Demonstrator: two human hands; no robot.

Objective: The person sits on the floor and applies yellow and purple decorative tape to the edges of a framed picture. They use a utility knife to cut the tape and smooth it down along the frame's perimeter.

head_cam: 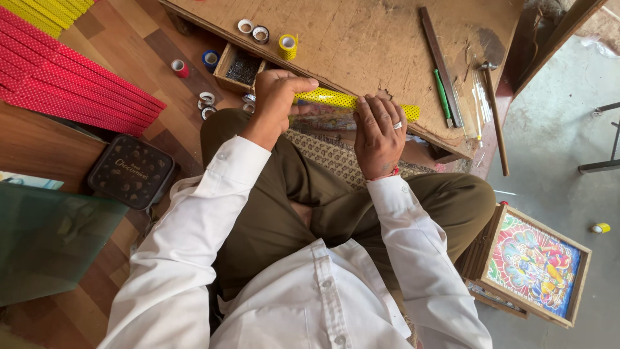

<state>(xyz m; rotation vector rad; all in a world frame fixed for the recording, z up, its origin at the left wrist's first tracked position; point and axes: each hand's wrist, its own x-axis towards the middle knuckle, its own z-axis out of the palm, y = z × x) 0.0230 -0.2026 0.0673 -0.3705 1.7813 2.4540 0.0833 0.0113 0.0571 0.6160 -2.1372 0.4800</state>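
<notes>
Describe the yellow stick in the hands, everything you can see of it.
The yellow stick is a long, slim bar wrapped in shiny yellow covering with small dark dots. It lies nearly level along the near edge of the wooden board. The left hand grips one end; the right hand covers the middle, and the other end sticks out past it.
</notes>
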